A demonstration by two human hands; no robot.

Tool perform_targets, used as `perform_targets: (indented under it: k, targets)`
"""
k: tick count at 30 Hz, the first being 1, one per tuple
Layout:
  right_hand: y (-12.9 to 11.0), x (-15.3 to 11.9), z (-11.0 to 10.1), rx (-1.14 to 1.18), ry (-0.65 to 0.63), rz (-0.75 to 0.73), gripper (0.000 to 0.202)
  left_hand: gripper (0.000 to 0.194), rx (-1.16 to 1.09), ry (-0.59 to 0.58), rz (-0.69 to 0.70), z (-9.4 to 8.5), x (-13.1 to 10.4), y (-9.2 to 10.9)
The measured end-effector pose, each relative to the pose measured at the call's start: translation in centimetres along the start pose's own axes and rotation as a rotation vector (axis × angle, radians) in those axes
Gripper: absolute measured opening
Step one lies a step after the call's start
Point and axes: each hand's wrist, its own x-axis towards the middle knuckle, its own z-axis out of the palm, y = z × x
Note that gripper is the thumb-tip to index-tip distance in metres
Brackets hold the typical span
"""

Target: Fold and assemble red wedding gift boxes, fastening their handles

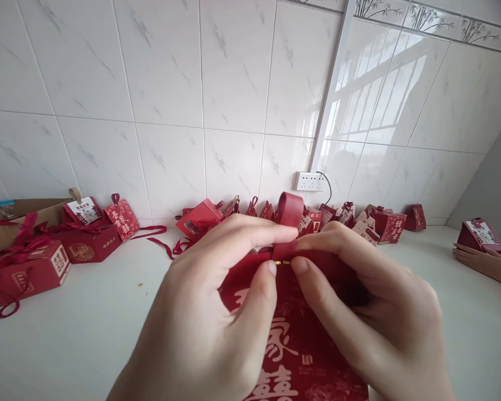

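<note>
Close before me is a red gift box (284, 345) with large white characters on its front. A dark red strap loop (291, 209) rises from its top edge, and a small gold clip (282, 262) crosses the base of the loop. My left hand (209, 301) pinches the strap and the clip's left end between thumb and index finger. From the other side, my right hand (371, 301) pinches the clip's right end and the strap in the same way. Both hands hide the box's upper sides.
Red boxes (29, 270) with ribbons and a cardboard carton (37, 207) stand at left. Several small red boxes (390, 227) line the tiled wall below a white power strip (311, 181). At far right, another person's hand (480, 263) is at a red box (480, 234).
</note>
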Motion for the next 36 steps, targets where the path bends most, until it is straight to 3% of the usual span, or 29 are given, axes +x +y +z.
perform_targets:
  k: [6, 12, 32, 36]
  targets:
    - [0.4, 0.4, -0.2, -0.003, 0.004, -0.089, 0.008, 0.030, 0.056, 0.018, 0.019, 0.0, -0.1, 0.2]
    - [0.3, 0.3, 0.0, 0.014, 0.008, -0.085, 0.009, 0.027, 0.004, 0.000, -0.017, -0.2, 0.0, 0.0]
    - [-0.5, -0.2, -0.6, 0.131, -0.023, 0.108, 0.007, 0.042, -0.058, 0.037, -0.070, -0.6, -0.3, 0.9]
    - [-0.5, -0.2, -0.3, 0.166, -0.037, 0.111, 0.010, 0.037, -0.038, 0.023, -0.046, -0.6, -0.2, 0.6]
